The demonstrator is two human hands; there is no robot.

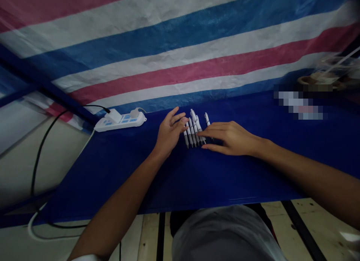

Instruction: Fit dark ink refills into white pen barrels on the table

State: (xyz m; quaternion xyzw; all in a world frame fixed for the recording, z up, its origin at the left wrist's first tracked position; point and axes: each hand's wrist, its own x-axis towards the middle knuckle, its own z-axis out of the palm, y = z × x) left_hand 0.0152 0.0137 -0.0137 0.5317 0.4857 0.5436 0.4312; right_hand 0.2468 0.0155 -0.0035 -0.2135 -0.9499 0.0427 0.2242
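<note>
Several white pens (pixel 193 131) with grey grips lie close together, side by side, on the blue table (pixel 225 178), tips toward me. My left hand (pixel 170 130) is at their left side, fingers spread and partly over the pens' upper ends. From the right, my right hand (pixel 225 137) reaches in with fingers extended, its fingertips at the rightmost pens of the row. One more white pen (pixel 207 119) lies a little apart to the right, its lower part hidden behind my right hand.
A white power strip (pixel 120 120) with plugs and cables stands at the table's back left. Behind the table hangs a striped red, white and blue sheet (pixel 180 54). Toward the back right are a blurred-out item (pixel 300 105) and a see-through plastic bag (pixel 337 69).
</note>
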